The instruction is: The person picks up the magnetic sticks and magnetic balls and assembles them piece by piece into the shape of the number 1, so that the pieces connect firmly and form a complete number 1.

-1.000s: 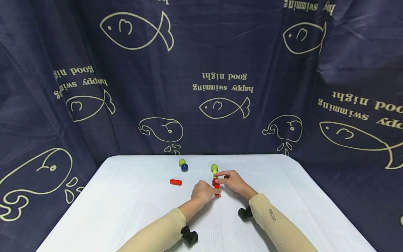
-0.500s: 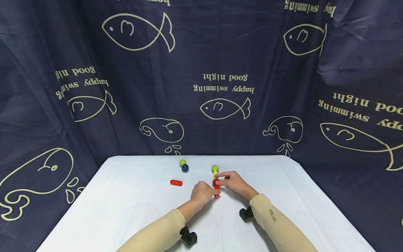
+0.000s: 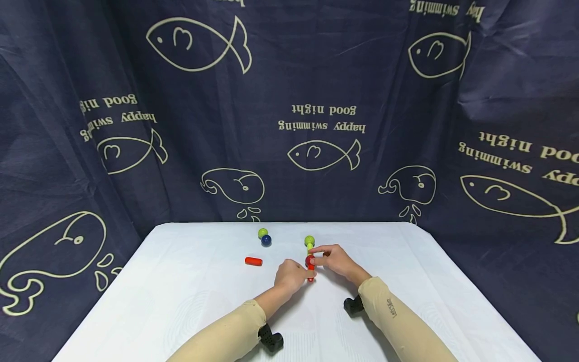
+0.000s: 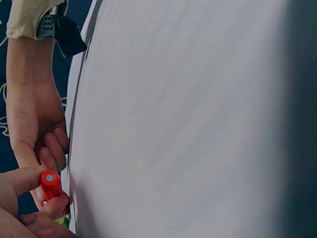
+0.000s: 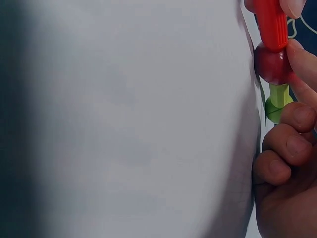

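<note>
A short red rod (image 3: pixel 310 278) is pinched between the thumb and finger of my left hand (image 3: pixel 291 275); the left wrist view shows a pale disc in the rod's end (image 4: pixel 49 178). Its far end meets a dark red ball (image 5: pixel 272 64), which my right hand (image 3: pixel 338 261) holds between thumb and index finger. Beyond that ball, a yellow-green rod (image 5: pixel 279 95) runs on to a green ball (image 3: pixel 309 241), all in one line. The other fingers of my right hand are curled in the right wrist view.
Left of the hands, a loose red rod (image 3: pixel 254 261) lies on the white table (image 3: pixel 217 301). Further back, a second green ball (image 3: pixel 263 233) sits beside a dark blue ball (image 3: pixel 266 241). A dark curtain with fish drawings (image 3: pixel 323 156) hangs behind the table.
Almost nothing differs. Both hands stay at the row of rods and balls, and the whole head view shifts only slightly.
</note>
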Motion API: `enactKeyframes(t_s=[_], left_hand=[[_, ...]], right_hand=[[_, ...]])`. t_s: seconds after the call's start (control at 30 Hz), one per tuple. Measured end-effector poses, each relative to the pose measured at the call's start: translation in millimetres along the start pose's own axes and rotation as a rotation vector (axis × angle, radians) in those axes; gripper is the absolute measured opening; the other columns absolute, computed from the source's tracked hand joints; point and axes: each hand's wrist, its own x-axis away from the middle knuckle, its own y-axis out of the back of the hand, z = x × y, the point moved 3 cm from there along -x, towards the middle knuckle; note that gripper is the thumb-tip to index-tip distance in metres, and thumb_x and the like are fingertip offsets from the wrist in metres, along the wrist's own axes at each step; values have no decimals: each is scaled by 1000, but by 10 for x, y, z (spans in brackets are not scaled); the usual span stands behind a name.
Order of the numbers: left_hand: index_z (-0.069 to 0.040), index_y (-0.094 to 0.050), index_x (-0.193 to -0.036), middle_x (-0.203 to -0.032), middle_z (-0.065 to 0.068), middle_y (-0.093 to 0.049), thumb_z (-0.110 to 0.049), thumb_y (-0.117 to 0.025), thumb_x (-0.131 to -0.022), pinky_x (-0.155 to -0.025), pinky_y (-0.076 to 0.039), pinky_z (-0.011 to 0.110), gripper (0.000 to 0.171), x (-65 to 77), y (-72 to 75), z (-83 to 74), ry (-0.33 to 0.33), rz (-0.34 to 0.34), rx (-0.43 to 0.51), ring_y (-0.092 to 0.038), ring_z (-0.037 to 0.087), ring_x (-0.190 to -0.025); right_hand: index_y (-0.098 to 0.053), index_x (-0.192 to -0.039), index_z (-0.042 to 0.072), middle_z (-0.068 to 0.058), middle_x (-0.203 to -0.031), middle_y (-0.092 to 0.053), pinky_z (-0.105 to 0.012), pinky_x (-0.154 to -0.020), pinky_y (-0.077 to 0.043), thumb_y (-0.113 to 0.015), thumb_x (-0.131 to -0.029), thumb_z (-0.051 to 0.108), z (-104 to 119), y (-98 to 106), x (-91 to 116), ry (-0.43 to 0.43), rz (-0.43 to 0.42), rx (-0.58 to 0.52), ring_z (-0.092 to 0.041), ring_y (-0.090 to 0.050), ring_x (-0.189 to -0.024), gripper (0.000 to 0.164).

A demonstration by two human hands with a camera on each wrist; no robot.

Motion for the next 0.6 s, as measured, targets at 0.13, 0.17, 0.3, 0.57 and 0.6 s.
enactKeyframes(t_s=[0.13,0.17,0.3,0.57,0.6], left_hand=[[-7,-68,-59,-48,-6,-46,-31,-85,-77,-45,-27,26,35,-8,-8,9,5,3,12,-42,12,-49],[-7,-68,-59,-48,-6,-45,-31,-85,-77,-45,-27,26,35,-11,-8,11,6,3,14,-41,12,-48],[-6,-69,-59,-48,-7,-43,-32,-85,-77,-45,-25,27,36,-19,-3,21,5,7,24,-39,12,-48],[-8,-75,-70,-64,-2,-64,-36,-83,-78,-51,-36,28,30,9,60,29,-8,17,39,-51,15,-60],[-9,-76,-72,-68,-2,-66,-36,-83,-79,-52,-38,28,29,15,74,31,-9,19,40,-53,15,-62]], right_hand=[[-77,-117,17,2,-65,-55,-26,-58,-39,-83,-82,30,-4,3,0,5,2,-4,-14,-46,-63,38],[-77,-117,18,2,-65,-55,-26,-59,-39,-83,-82,31,-8,4,-3,6,1,-3,-14,-46,-63,38],[-77,-116,19,3,-66,-56,-26,-60,-40,-83,-81,32,-20,10,-10,6,-10,0,-14,-46,-65,38],[-77,-117,20,3,-65,-55,-26,-60,-39,-83,-81,34,-38,8,-16,-2,-6,-10,-14,-46,-64,39],[-77,-117,20,3,-65,-55,-26,-60,-40,-83,-81,34,-38,7,-15,-4,-6,-10,-14,-46,-64,39]])
